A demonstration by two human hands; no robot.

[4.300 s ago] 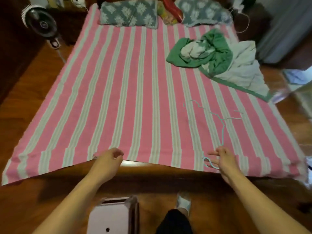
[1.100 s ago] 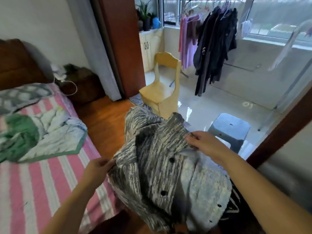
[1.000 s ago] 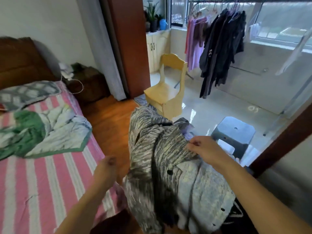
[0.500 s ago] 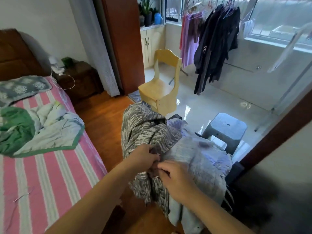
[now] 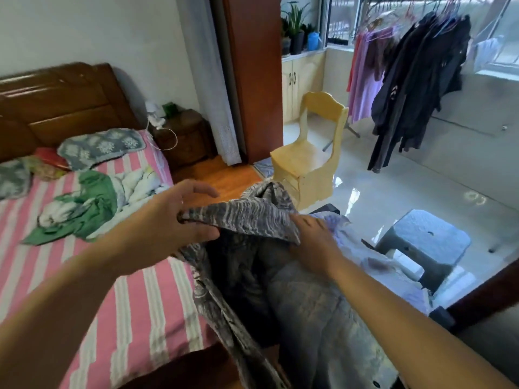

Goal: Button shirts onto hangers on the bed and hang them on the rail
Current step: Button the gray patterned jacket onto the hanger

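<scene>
Standing at the foot corner of a bed (image 5: 134,318) dressed in a pink-and-white striped sheet, a person works a grey-and-white streaked shirt (image 5: 252,217) held in the air beside the mattress. At far left, a dark wooden headboard (image 5: 56,99) backs a patterned grey pillow (image 5: 101,146), with a crumpled green-and-white blanket (image 5: 92,203) lying on the sheet below it. The left hand (image 5: 174,220) pinches an edge of the shirt between thumb and curled fingers, its upper fingers spread loosely above the cloth. A fold of the shirt stretches from that hand across to the right hand (image 5: 314,242), whose fingertips are tucked under the fabric; its back faces the camera, and it appears to be grasping the cloth from beneath, though the grip itself is hidden. The rest of the garment hangs down between the forearms, its paler inner side showing, off the bed's edge and over the floor. Behind it stands a small pale wooden chair (image 5: 311,158) on glossy tiles, and to its right a grey plastic stool (image 5: 427,240). At upper right, dark and purple garments (image 5: 415,80) hang from a clothes rail (image 5: 407,0) by the window, well apart from the shirt.
</scene>
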